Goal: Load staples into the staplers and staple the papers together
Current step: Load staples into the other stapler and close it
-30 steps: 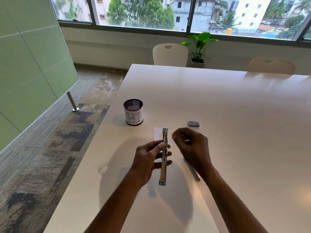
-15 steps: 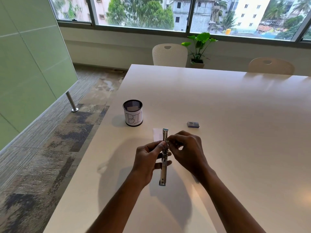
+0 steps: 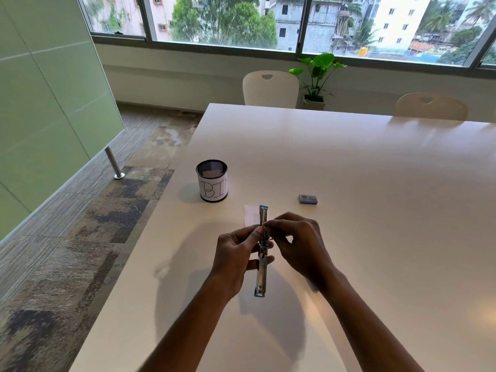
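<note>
Near the left edge of the table [image 3: 349, 162] stands a black mesh cup [image 3: 212, 181] wrapped in a white label hand-lettered "BI", with a further letter cut off round the curve; it probably reads BIN and is meant for scraps. To its right, farther from that edge, a small pale paper [image 3: 250, 217] lies flat, likely parked there until it is stapled. The left hand [image 3: 236, 260] grips the stapler [image 3: 262, 253] above the table, thumb on one side and fingers curled round the other, with its length pointing away from the person, apparently swung open so the channel faces up for loading. The right hand [image 3: 298, 245] meets it from the other side, thumb and forefinger pinched narrow against the upper rail; whether a strip of staples sits between them is too small to tell. Farther right, well apart from the hands, a small purple staple box [image 3: 308, 199] rests within reach for refills; its print cannot be read
</note>
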